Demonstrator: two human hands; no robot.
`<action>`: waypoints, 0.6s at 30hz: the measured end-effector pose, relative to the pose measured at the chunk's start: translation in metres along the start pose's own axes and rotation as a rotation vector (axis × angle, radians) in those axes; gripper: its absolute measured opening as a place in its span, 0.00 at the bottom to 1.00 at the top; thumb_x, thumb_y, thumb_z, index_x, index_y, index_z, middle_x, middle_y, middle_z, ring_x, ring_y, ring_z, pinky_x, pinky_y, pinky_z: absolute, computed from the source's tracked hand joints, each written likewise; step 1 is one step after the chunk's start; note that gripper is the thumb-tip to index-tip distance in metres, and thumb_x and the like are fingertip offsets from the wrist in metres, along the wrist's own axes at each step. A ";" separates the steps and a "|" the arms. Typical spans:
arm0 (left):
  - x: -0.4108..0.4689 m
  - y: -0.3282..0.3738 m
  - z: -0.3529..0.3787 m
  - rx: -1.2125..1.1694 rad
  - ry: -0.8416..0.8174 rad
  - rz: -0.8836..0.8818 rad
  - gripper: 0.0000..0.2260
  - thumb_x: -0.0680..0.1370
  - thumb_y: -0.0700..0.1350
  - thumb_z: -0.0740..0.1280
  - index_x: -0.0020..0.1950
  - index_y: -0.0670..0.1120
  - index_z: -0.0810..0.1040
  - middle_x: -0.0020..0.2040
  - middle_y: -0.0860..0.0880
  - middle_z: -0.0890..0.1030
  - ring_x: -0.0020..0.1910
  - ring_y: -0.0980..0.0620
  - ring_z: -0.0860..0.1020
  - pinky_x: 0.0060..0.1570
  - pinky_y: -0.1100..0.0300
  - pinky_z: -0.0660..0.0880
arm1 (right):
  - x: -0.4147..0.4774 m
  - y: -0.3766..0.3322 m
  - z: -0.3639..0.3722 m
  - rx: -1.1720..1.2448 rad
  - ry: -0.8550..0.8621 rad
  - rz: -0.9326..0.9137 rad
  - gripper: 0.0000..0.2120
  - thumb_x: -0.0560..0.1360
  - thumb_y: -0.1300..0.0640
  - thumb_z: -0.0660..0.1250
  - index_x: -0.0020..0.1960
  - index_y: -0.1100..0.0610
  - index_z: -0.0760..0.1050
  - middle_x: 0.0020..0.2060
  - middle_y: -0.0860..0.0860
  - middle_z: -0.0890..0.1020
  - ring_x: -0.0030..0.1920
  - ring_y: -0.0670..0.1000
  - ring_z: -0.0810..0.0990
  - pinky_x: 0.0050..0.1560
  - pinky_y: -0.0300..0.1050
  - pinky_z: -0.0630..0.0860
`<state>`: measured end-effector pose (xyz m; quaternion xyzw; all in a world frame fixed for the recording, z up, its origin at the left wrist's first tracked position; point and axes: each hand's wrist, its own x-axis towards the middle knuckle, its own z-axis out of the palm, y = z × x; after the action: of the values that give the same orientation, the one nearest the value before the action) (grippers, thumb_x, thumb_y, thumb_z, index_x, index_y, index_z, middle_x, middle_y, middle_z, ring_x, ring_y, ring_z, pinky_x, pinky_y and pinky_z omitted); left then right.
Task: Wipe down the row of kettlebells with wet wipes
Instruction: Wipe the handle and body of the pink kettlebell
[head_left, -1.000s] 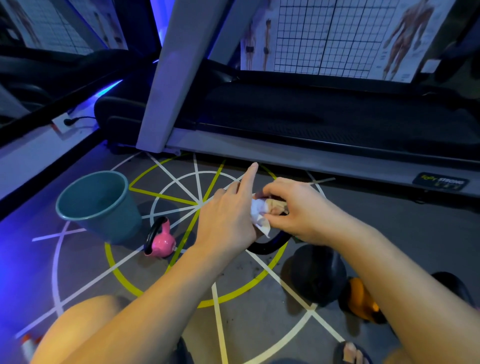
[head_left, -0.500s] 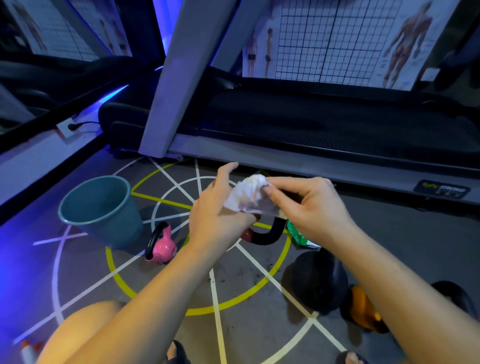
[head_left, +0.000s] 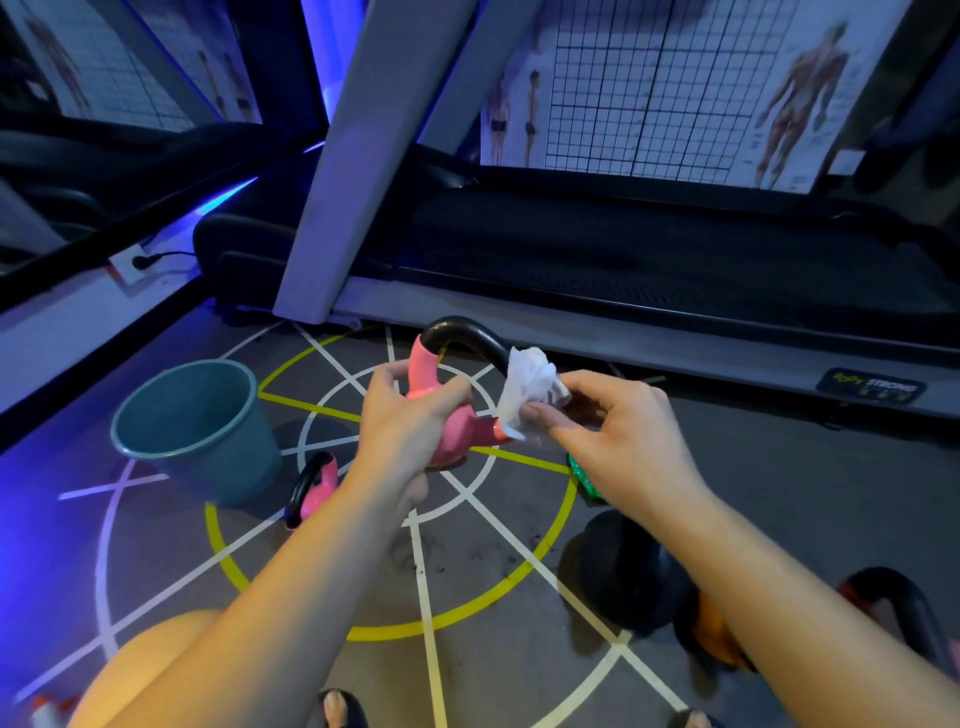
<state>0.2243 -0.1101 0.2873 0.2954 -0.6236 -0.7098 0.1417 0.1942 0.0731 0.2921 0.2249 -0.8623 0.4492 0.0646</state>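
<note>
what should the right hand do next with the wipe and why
Probably slide the wipe up and over the black handle. The left hand grips the pink kettlebell above the floor, and the right hand pinches the wipe against the handle's right end, so the arch is the closest surface to cover.

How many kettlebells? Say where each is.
5. Pink kettlebell in the left hand; small pink one by the bucket; black one, orange one and dark-handled one at lower right. More may be hidden.
</note>
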 end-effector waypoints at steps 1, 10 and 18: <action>-0.001 -0.002 0.002 -0.029 -0.006 -0.023 0.19 0.71 0.37 0.74 0.60 0.46 0.74 0.40 0.47 0.77 0.26 0.50 0.76 0.26 0.55 0.77 | -0.001 -0.003 0.002 0.007 0.021 0.023 0.07 0.74 0.48 0.75 0.43 0.51 0.82 0.34 0.46 0.82 0.37 0.46 0.79 0.40 0.47 0.76; -0.008 -0.021 0.014 -0.326 -0.143 -0.342 0.17 0.77 0.50 0.72 0.63 0.44 0.79 0.50 0.41 0.85 0.38 0.43 0.83 0.38 0.46 0.82 | -0.007 -0.016 0.024 0.295 0.083 0.187 0.04 0.75 0.48 0.74 0.45 0.47 0.84 0.36 0.45 0.86 0.42 0.49 0.84 0.45 0.52 0.80; -0.008 -0.014 0.020 -0.568 -0.228 -0.431 0.10 0.77 0.50 0.67 0.54 0.47 0.82 0.48 0.43 0.85 0.48 0.44 0.82 0.53 0.48 0.80 | -0.010 -0.027 0.029 0.324 0.089 0.188 0.13 0.79 0.53 0.69 0.46 0.34 0.83 0.36 0.55 0.85 0.32 0.52 0.78 0.36 0.47 0.76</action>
<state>0.2210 -0.0866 0.2762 0.2877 -0.3371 -0.8964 -0.0048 0.2175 0.0393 0.2917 0.1305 -0.7921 0.5958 0.0233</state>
